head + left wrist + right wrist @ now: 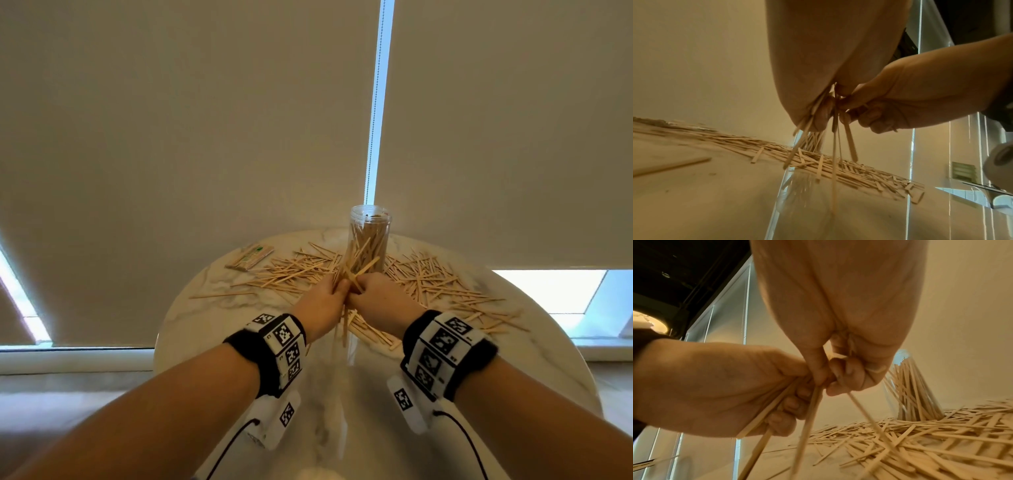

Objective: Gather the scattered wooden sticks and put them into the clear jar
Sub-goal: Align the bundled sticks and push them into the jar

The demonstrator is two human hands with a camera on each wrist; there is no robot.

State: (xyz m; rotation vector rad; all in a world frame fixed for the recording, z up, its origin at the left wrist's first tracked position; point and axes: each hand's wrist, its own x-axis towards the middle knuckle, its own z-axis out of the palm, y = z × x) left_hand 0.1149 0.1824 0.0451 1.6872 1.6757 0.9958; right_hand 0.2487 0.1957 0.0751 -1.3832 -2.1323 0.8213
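Sticks [442, 284] around jar [368, 240], packet [250, 262] left of them.

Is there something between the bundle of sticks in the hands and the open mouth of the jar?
Nothing visible. Both hands hold the bundle just before the clear jar, whose mouth is uncovered, higher than the bundle.

Bare forearms wear black wristbands [448, 356] carrying white blocks of square black-and-white markers (thin black cables trailing).
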